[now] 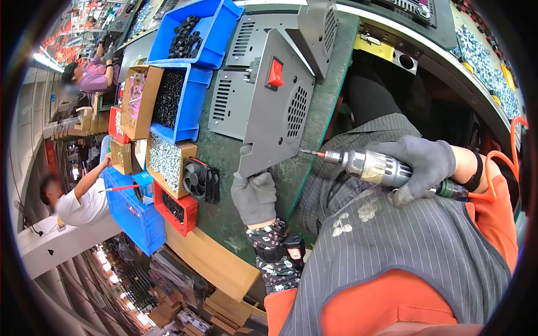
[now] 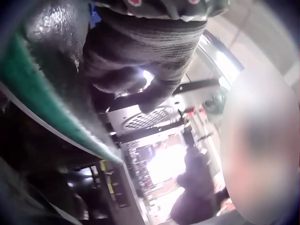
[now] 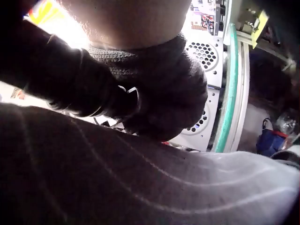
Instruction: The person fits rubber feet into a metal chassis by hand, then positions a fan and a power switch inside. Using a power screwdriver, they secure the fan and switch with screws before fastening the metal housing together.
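My gloved left hand (image 1: 255,199) pinches the lower edge of a grey metal panel (image 1: 263,123), which stands tilted over the bench. The panel carries a red rocker switch (image 1: 275,73) and a round field of vent holes. My gloved right hand (image 1: 423,159) grips a power screwdriver (image 1: 375,167) with an orange hose at its rear. Its bit points at the panel's near edge, a short way off. In the left wrist view, thumb and fingers of the left hand (image 2: 140,56) close on the panel edge. Dark glove and sleeve fill much of the right wrist view.
A black fan (image 1: 200,180) lies on the green bench (image 1: 224,224) left of the panel. Slotted metal housings (image 1: 227,103) stand behind it. Blue bins (image 1: 199,120) of black parts, a box of screws (image 1: 165,162) and a red bin (image 1: 188,218) line the far side. Two people are beyond.
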Available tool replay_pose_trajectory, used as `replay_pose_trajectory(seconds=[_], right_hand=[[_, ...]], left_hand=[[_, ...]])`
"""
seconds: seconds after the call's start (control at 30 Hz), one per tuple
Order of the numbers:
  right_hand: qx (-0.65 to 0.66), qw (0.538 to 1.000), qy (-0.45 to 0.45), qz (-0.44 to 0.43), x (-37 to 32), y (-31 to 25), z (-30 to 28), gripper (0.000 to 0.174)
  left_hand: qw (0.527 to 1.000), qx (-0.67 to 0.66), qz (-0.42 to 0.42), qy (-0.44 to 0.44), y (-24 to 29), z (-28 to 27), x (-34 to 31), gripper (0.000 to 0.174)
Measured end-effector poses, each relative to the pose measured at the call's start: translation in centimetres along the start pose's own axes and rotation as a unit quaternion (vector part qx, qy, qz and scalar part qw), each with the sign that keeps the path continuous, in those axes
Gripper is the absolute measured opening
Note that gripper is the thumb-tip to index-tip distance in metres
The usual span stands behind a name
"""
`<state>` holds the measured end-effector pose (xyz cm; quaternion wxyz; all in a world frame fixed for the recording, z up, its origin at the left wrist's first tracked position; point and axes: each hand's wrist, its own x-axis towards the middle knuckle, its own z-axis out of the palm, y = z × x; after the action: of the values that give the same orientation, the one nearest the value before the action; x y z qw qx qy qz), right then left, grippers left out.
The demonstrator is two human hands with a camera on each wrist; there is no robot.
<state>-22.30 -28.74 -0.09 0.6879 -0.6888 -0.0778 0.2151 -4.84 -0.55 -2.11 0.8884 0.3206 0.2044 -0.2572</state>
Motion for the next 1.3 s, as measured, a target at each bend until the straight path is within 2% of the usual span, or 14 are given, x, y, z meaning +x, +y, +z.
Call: replay_pose_trajectory(seconds=[0.07, 0.1, 0.13, 0.17, 0.23, 0.27, 0.33, 0.43, 0.57, 0.63, 0.73, 0.87, 0.97, 1.3], right_hand=[[-0.010, 1.000, -0.009, 0.005, 0.5, 0.3, 0.2, 0.055], [-0.029, 0.999, -0.019, 0.021, 0.8, 0.4, 0.3, 0.056], [-0.048, 0.998, -0.027, 0.036, 1.2, 0.4, 0.4, 0.058], [-0.048, 0.998, -0.028, 0.036, 1.5, 0.4, 0.5, 0.058], [-0.080, 0.996, -0.027, 0.025, 1.9, 0.2, 0.6, 0.063], [-0.082, 0.996, -0.027, 0.026, 2.2, 0.2, 0.6, 0.063], [-0.061, 0.998, -0.035, 0.003, 2.8, 0.3, 0.7, 0.067], [-0.070, 0.996, -0.048, 0.005, 3.5, 0.3, 0.9, 0.069], [-0.065, 0.996, -0.055, 0.025, 4.7, -0.5, 1.5, 0.068], [-0.049, 0.997, -0.053, 0.023, 5.2, -0.8, 2.0, 0.068], [-0.047, 0.997, -0.063, 0.022, 5.6, -1.3, 2.1, 0.067], [-0.008, 0.995, -0.079, 0.058, 6.0, -2.1, 2.5, 0.065], [0.027, 0.992, -0.086, 0.085, 6.0, -2.4, 2.9, 0.062], [-0.040, 0.994, -0.080, 0.066, 5.9, -2.7, 3.6, 0.060]], left_hand=[[0.960, -0.051, -0.144, -0.235, 0.3, -3.2, 1.1, 0.020], [0.943, -0.035, -0.164, -0.288, 0.1, -3.0, 1.3, 0.019], [0.944, -0.036, -0.162, -0.286, -0.1, -2.8, 1.0, 0.019], [0.982, -0.015, -0.085, -0.169, -0.6, -2.3, 0.3, 0.017], [0.998, 0.025, 0.036, 0.040, -1.8, 1.4, -1.0, 0.011], [0.998, 0.023, 0.036, 0.039, -1.4, 0.2, -0.7, 0.011], [0.977, -0.084, -0.092, -0.173, -0.4, -3.1, 0.2, 0.010], [0.961, -0.138, -0.129, -0.202, -0.5, -3.5, -0.1, 0.009], [0.981, -0.134, -0.076, -0.116, -0.8, -1.3, -1.5, 0.020], [0.987, -0.118, -0.076, -0.079, -0.7, -0.9, -1.8, 0.036], [0.992, -0.021, -0.078, -0.100, -0.5, -2.7, -1.3, 0.047], [0.971, -0.099, -0.124, -0.181, -0.4, -4.1, -1.1, 0.036], [0.959, -0.069, -0.091, -0.260, -1.0, -4.2, -1.2, 0.032], [0.942, -0.211, -0.088, -0.245, -1.4, -3.7, -1.9, 0.037]])
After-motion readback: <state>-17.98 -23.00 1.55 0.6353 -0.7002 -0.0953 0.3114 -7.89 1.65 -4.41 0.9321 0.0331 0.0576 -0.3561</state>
